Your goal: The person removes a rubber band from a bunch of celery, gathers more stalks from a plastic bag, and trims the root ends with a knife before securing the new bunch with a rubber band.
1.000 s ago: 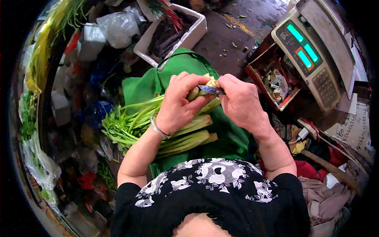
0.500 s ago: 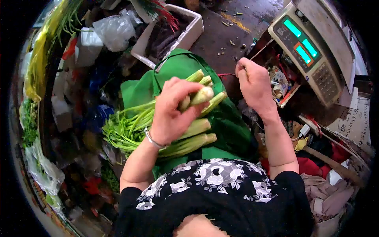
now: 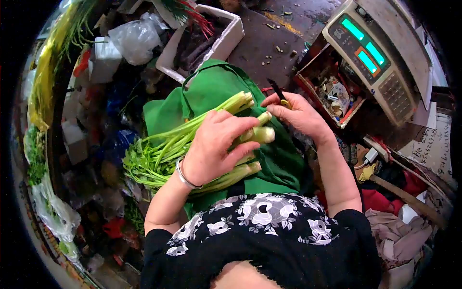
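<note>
Several bunches of green celery (image 3: pixel 171 137) lie across the green apron (image 3: pixel 211 82) on my lap, leaves to the left and pale cut root ends to the right. Over them, my left hand (image 3: pixel 216 142) is closed around some stalks, and their white ends (image 3: pixel 263 135) stick out past the thumb. My right hand (image 3: pixel 301 115) is closed on a small knife (image 3: pixel 275 89) just right of those ends. Its dark blade points up and away, and a yellow bit shows at the fingers. My palm hides most of its handle.
A digital scale (image 3: pixel 380 67) with lit green displays stands at the upper right. Beside it is an open box of odds and ends (image 3: pixel 353 111). A white foam box (image 3: pixel 236 33) sits ahead, with scraps on the floor (image 3: pixel 269 53). Plastic bags (image 3: pixel 137 41) and vegetables line the left.
My right hand has moved left and down, close to the celery ends, and the knife now shows. My left hand has turned, bringing the held ends lower and further right.
</note>
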Available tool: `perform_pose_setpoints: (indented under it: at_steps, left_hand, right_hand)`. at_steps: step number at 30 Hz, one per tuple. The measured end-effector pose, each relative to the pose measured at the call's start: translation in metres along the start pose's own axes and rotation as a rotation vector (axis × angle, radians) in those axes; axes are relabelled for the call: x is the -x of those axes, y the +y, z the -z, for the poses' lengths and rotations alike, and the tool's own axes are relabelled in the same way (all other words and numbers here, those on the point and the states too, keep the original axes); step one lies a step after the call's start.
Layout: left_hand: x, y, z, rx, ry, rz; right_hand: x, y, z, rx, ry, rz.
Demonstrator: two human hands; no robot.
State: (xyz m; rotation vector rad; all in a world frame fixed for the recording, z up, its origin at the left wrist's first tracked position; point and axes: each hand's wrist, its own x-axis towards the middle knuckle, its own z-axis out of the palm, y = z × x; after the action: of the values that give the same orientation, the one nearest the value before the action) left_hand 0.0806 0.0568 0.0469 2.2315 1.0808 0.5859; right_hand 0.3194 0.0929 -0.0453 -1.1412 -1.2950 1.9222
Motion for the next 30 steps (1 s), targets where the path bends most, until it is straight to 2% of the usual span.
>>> perform_pose_setpoints:
  at_steps: [2,4,10,13,14,16,20,30]
  left_hand:
    - [0.004,0.006,0.001,0.103,-0.102,0.075]
    - [0.004,0.008,0.005,0.089,-0.143,0.091]
    - [0.016,0.005,0.011,-0.082,0.041,0.235]
    - [0.017,0.002,0.012,-0.081,0.029,0.279]
    - [0.018,0.002,0.011,-0.070,0.029,0.273]
    - [0.019,0.001,0.007,-0.030,0.068,0.272]
    - [0.021,-0.002,0.002,0.085,0.156,0.256]
    - [0.028,-0.001,0.002,0.249,0.187,0.257]
  right_hand:
    - [0.005,-0.003,-0.001,-0.086,-0.075,-0.093]
    - [0.003,-0.001,-0.003,-0.096,-0.078,-0.091]
    - [0.002,-0.003,-0.008,-0.115,0.131,-0.022]
    - [0.009,-0.006,-0.013,0.311,0.273,0.273]
    - [0.013,-0.012,-0.018,0.312,0.268,0.273]
    - [0.019,-0.023,-0.030,0.551,0.275,0.571]
    - [0.030,-0.043,-0.053,0.807,0.239,0.540]
    - [0.025,-0.046,-0.065,0.911,0.199,0.582]
